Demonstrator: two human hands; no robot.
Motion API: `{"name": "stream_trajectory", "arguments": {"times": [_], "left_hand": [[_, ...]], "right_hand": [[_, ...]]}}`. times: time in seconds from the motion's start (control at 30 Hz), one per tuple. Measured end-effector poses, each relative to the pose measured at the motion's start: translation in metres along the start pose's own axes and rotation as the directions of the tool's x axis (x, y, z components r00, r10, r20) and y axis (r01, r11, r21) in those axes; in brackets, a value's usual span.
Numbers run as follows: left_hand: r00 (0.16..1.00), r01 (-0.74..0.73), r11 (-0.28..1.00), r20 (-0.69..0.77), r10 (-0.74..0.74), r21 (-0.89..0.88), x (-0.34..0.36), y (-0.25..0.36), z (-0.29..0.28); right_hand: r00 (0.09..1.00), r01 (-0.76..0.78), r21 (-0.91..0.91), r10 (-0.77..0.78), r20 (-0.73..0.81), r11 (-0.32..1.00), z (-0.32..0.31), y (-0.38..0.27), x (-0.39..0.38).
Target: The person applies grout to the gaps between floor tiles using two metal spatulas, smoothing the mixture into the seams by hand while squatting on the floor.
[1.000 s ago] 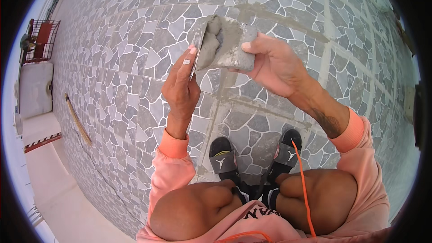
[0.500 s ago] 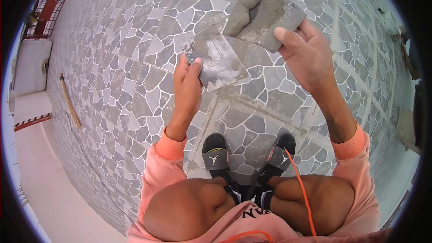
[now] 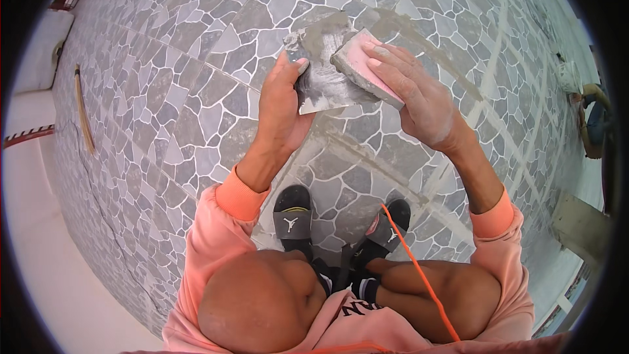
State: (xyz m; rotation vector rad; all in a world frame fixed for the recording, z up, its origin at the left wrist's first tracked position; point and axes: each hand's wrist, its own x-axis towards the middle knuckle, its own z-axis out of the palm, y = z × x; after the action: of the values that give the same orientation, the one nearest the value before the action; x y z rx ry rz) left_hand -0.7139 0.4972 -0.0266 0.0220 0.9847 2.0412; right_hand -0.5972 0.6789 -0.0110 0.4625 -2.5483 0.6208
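My left hand (image 3: 280, 95) is closed on one edge of a flat metal trowel (image 3: 321, 82), its thumb on top. Grey mortar smears the trowel's face. In my right hand (image 3: 422, 101) is a pink pad (image 3: 367, 59), gripped from above with the fingers laid across its back. Grey mortar coats the pad's edge. The pad's left edge meets or overlaps the right part of the trowel; its underside is hidden. Both tools are over the stone-patterned tile floor (image 3: 196, 118), beyond my feet.
Wet grey mortar streaks (image 3: 432, 52) run along tile joints at the upper right and before my feet. My slippers (image 3: 291, 219) stand below the hands. A thin wooden stick (image 3: 83, 111) lies at the left. A pale block (image 3: 580, 226) stands at the right edge.
My right hand has turned the pad over and brought it down and left onto the trowel. The mortar lump on it has gone from sight. The trowel has risen slightly.
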Motion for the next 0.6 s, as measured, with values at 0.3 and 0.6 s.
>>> {"name": "stream_trajectory", "arguments": {"times": [0.3, 0.6], "left_hand": [[0.999, -0.035, 0.999, -0.01, 0.035, -0.01, 0.001, -0.011, -0.006], [0.999, -0.034, 0.999, -0.009, 0.034, 0.015, 0.007, -0.009, -0.013]], "right_hand": [[0.999, -0.045, -0.148, 0.048, 0.017, 0.988, 0.006, 0.013, -0.026], [0.958, -0.067, -0.352, 0.159, 0.239, 0.933, -0.006, 0.025, -0.048]]}}
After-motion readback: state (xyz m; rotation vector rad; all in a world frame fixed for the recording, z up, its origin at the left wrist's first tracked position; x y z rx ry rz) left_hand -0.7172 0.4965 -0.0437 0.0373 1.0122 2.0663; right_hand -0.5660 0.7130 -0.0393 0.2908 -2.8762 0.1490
